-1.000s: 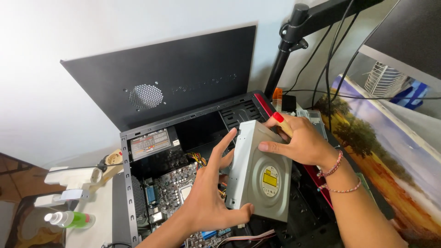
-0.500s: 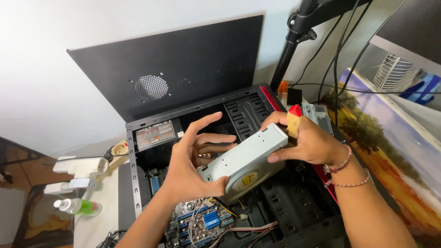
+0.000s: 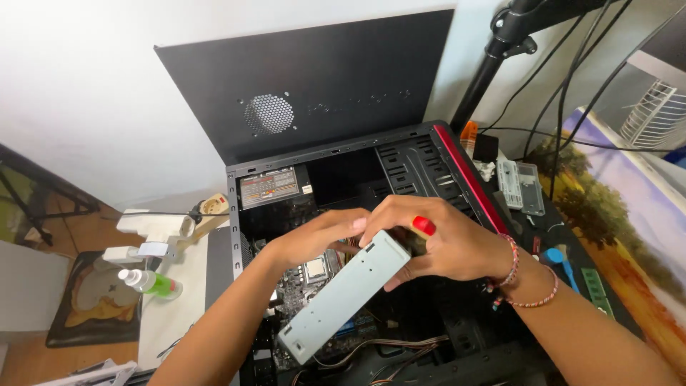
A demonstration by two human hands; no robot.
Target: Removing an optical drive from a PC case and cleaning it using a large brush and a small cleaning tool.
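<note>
Optical drive [image 3: 343, 297]: grey metal box, held above the open computer case [image 3: 457, 179], tilted so one narrow side faces up; its long axis runs from lower left to upper right. The lower left end hangs free over the motherboard [image 3: 311, 275]; the upper right end sits between the two hands.

Right hand [image 3: 446, 243]: comes in from the lower right, forearm across the case's front edge. Fingers wrap the drive's upper end from the far side, thumb with red nail pressed on top near the corner. Two bead bracelets [image 3: 511, 275] on the wrist. Closed firmly on the drive.

Left hand [image 3: 321, 239]: comes in from the lower left, forearm crossing under the drive's mid-length. Fingers curl toward the drive's upper end, fingertips meeting the right hand there. Contact with the drive looks likely; how firm the grip is, I cannot tell.

Surroundings: black side panel [image 3: 307, 86] with round vent leans upright against the wall behind the case. A green spray bottle [image 3: 151, 283] lies left of the case on a white surface. Black monitor arm [image 3: 493, 64] rises at upper right.
</note>
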